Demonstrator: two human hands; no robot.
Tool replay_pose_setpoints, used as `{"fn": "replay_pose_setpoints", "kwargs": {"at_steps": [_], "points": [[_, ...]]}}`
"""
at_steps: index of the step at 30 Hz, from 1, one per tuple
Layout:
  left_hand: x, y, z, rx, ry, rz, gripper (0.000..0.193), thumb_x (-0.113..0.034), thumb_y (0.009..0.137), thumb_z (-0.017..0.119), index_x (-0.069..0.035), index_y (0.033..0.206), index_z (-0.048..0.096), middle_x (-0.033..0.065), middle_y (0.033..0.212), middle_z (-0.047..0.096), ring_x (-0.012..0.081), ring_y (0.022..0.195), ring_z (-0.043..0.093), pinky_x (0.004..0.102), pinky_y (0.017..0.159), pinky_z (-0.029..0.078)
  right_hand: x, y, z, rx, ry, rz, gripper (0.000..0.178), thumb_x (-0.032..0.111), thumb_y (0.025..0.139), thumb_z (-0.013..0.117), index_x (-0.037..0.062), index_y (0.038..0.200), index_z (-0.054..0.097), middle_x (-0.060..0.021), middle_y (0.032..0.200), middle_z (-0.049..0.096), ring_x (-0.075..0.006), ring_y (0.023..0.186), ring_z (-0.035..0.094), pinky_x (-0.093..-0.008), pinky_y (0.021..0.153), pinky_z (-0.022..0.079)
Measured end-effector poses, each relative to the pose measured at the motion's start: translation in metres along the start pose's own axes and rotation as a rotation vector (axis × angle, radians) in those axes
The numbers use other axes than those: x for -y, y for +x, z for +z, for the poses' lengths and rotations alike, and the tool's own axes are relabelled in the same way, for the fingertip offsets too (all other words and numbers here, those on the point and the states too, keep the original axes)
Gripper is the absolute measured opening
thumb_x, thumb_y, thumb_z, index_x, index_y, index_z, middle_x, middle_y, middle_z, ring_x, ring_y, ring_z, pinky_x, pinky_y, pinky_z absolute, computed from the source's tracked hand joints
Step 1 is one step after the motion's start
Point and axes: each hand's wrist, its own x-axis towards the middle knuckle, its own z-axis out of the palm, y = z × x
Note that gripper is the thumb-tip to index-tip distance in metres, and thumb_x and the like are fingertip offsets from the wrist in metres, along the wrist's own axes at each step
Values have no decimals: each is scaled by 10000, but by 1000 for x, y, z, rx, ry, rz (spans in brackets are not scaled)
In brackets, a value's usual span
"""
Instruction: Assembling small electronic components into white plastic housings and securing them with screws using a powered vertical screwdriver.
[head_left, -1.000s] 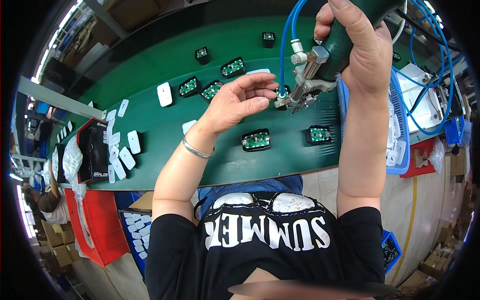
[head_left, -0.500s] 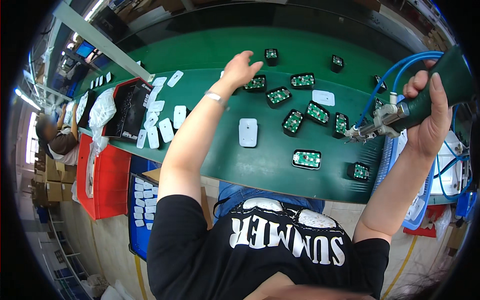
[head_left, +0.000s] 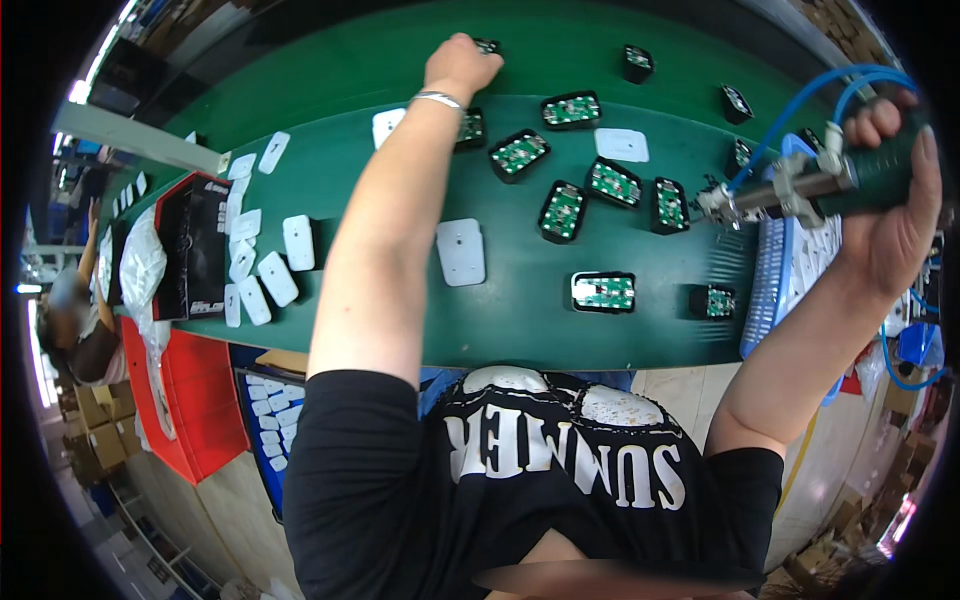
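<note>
My left hand [head_left: 462, 68] stretches to the far side of the green bench, its fingers closed on a small black case with a green circuit board [head_left: 489, 47], mostly hidden behind them. My right hand [head_left: 895, 200] grips a pneumatic screwdriver [head_left: 800, 190] with a dark green body, metal nose and blue air hoses, held above the bench's right side. Several more black cases with boards stand about the middle, among them one upright near the nose [head_left: 670, 205], one leaning [head_left: 520, 153] and one lying flat near me in a white-rimmed shell [head_left: 603, 291].
White covers [head_left: 461, 252] lie singly and in a cluster on the left. Beside them stands a black printed box [head_left: 193, 245]; a red bin [head_left: 190, 400] is below. A blue basket [head_left: 775, 280] of white parts is at the right edge. Another person [head_left: 85, 330] works far left.
My left hand has reached farther away and closed on a far case. The right hand with the screwdriver has shifted slightly right. My whole view has tilted, moving the bench contents left and up.
</note>
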Motion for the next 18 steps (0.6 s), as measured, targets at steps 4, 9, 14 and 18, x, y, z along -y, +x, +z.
{"fn": "replay_pose_setpoints", "kwargs": {"at_steps": [4,9,14,18], "points": [[23,-18,-22,-160,-451,136,573,-313,690,642,55,1111,517,179,964,616,238,868,615,314,752,490,-8,3,-5,-29,102,-1,379,196,895,505,-51,1171,422,-126,1003,553,-204,923,525,-313,892,406],[3,-108,-82,84,-1206,146,433,-164,799,596,50,1156,476,118,1012,563,155,827,574,260,730,484,-11,-12,-10,-217,35,-6,364,192,900,497,-35,1180,445,-164,1098,559,-232,1022,549,-323,946,399],[44,-219,-99,256,-1500,75,484,-123,758,611,22,1188,441,122,1042,522,187,871,549,280,779,452,-1,-19,14,-438,-165,-108,341,204,908,465,-46,1138,501,-155,1093,565,-216,1028,542,-302,922,401],[80,-283,-90,-80,-1191,-67,487,16,723,649,23,1160,435,87,1029,531,147,942,548,255,796,466,8,-9,21,-17,-114,-138,485,499,696,685,43,829,587,-63,766,582,-186,732,559,-352,615,509]]}}
